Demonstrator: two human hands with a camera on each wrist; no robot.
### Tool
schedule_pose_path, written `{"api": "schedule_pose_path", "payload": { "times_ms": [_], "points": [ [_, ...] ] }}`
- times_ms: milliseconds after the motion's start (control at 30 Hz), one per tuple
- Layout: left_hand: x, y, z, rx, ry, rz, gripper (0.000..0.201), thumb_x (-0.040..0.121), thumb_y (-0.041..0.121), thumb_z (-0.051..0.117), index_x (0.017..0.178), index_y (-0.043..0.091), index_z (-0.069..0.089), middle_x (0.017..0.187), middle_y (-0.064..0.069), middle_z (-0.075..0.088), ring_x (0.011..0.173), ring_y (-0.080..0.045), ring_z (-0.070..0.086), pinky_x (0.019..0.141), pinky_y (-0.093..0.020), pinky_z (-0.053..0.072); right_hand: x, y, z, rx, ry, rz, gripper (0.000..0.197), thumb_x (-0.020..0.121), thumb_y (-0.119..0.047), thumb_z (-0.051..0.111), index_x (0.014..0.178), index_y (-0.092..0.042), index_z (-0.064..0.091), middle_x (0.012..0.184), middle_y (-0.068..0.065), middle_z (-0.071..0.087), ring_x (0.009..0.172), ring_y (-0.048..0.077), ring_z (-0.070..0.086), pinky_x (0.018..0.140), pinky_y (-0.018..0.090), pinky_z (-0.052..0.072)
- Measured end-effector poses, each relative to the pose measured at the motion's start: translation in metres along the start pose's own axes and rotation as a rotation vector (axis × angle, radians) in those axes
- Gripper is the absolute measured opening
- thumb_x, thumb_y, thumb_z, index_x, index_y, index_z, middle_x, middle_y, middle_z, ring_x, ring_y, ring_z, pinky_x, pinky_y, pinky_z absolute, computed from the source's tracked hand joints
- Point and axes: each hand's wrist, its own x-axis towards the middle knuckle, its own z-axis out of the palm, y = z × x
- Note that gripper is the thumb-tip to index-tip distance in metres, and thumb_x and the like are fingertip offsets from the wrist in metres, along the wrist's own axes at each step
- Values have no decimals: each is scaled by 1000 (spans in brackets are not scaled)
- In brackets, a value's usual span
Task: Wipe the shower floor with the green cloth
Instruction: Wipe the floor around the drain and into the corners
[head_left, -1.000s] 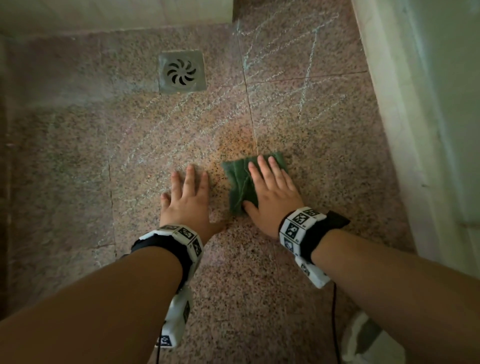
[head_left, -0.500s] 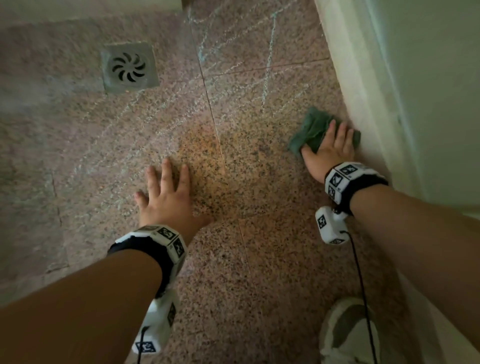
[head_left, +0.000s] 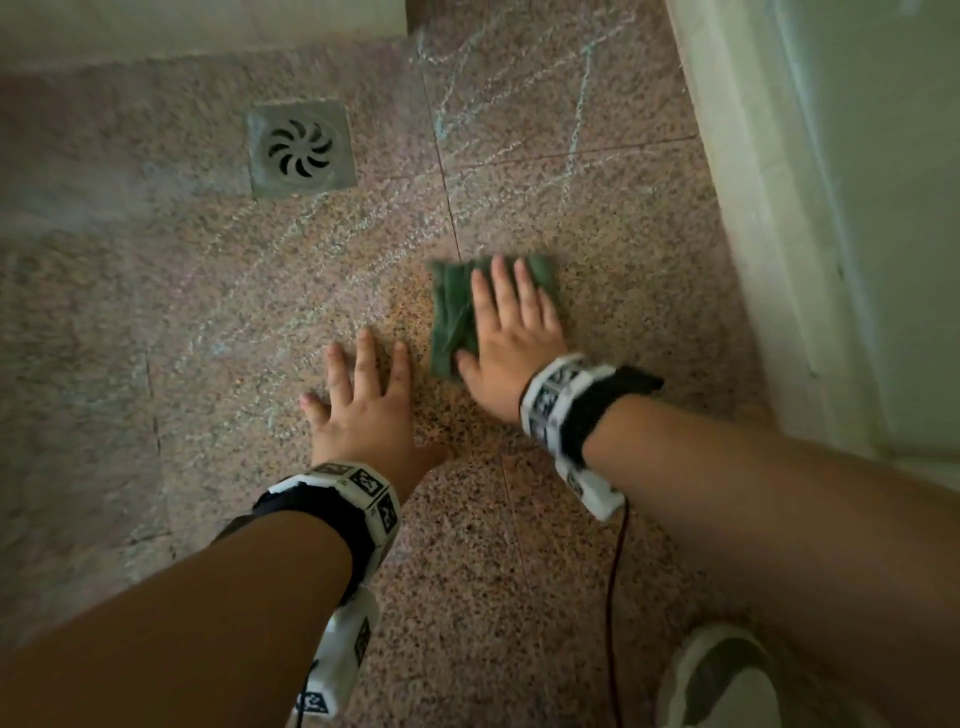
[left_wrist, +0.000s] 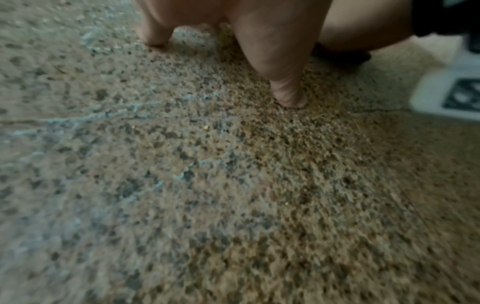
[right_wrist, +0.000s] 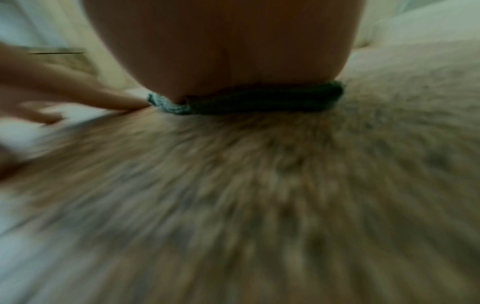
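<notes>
The green cloth (head_left: 453, 312) lies folded on the speckled pinkish shower floor (head_left: 260, 291), near a tile joint. My right hand (head_left: 511, 332) presses flat on it with straight fingers, covering its right part. In the right wrist view the palm sits on the cloth's dark edge (right_wrist: 262, 100), and the picture is blurred by motion. My left hand (head_left: 363, 400) rests flat on the bare floor just left of the cloth, fingers spread. Its thumb (left_wrist: 283, 82) touches the floor in the left wrist view.
A square metal drain (head_left: 300, 148) sits at the upper left. Pale chalky streaks (head_left: 519, 62) cross the far tiles. A light wall or door frame (head_left: 769, 208) bounds the floor on the right. A shoe (head_left: 719, 680) shows at the bottom right.
My right hand has slid the cloth from beside the right wall back to the left, close to my left hand. The left hand stays planted on the floor.
</notes>
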Motion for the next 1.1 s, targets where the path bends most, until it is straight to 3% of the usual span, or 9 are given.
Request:
{"api": "schedule_pose_path", "payload": {
  "times_ms": [100, 200, 267, 500, 700, 767, 933, 1033, 1100],
  "points": [
    [0, 0, 0, 7, 1, 1, 121, 76, 72, 62, 154, 26, -18, 159, -5, -29, 146, -36, -23, 116, -64, 6, -48, 3, 21, -37, -40, -60, 84, 95, -53, 38, 156, -15, -6, 163, 8, -14, 149, 27, -15, 122, 45, 1],
    [0, -2, 0, 4, -13, 9, 122, 76, 70, 64, 154, 26, -20, 158, -5, -31, 146, -36, -24, 117, -64, 5, -65, 29, 28, -41, -105, -15, 78, 98, -54, 25, 152, -21, -19, 159, 1, -28, 146, 22, -27, 121, 43, -6],
    [1, -2, 0, -4, -17, 17, 121, 78, 67, 65, 153, 26, -20, 158, -5, -32, 146, -36, -25, 117, -63, 5, -59, 54, 24, -7, -90, 106, 74, 99, -54, 19, 151, -21, -22, 158, 2, -30, 146, 23, -26, 121, 44, -6],
    [1, -1, 1, 0, -37, 12, 123, 78, 67, 64, 151, 25, -25, 156, -6, -36, 145, -37, -26, 117, -64, 6, -1, 111, -7, 160, 65, 539, 76, 99, -52, 29, 155, -18, -10, 163, 4, -17, 149, 24, -14, 121, 43, -1],
    [2, 0, 0, 15, -35, 6, 124, 76, 69, 65, 152, 23, -22, 157, -7, -33, 145, -40, -25, 116, -65, 5, 15, 98, -14, 173, 55, 636, 79, 99, -49, 32, 155, -14, -12, 162, 9, -19, 149, 29, -16, 121, 46, 0],
    [3, 0, 0, 20, -26, 7, 124, 76, 70, 65, 153, 23, -21, 157, -7, -32, 145, -40, -24, 115, -66, 6, 17, 76, -17, 152, 28, 555, 82, 97, -50, 30, 154, -12, -15, 161, 11, -21, 148, 32, -17, 121, 49, -1],
    [2, 1, 0, -3, -15, 5, 125, 72, 74, 64, 154, 25, -16, 160, -6, -28, 146, -39, -22, 115, -66, 7, -20, -20, 13, 65, -13, 18, 82, 96, -50, 31, 154, -12, -14, 160, 11, -22, 147, 31, -20, 120, 47, -6],
    [2, -1, 0, -7, -10, 9, 123, 73, 75, 63, 155, 26, -14, 160, -5, -27, 146, -38, -22, 116, -66, 7, -30, -9, 17, 22, -22, -105, 74, 99, -48, 28, 156, -18, -7, 163, 4, -16, 149, 24, -16, 120, 43, -4],
    [3, -1, 1, -1, -10, 17, 124, 73, 72, 66, 154, 25, -16, 159, -5, -29, 146, -38, -23, 116, -65, 6, -8, 30, 8, -92, 31, -63, 70, 99, -49, 17, 155, -15, -9, 162, 8, -15, 149, 27, -12, 122, 47, -1]
  ]
}}
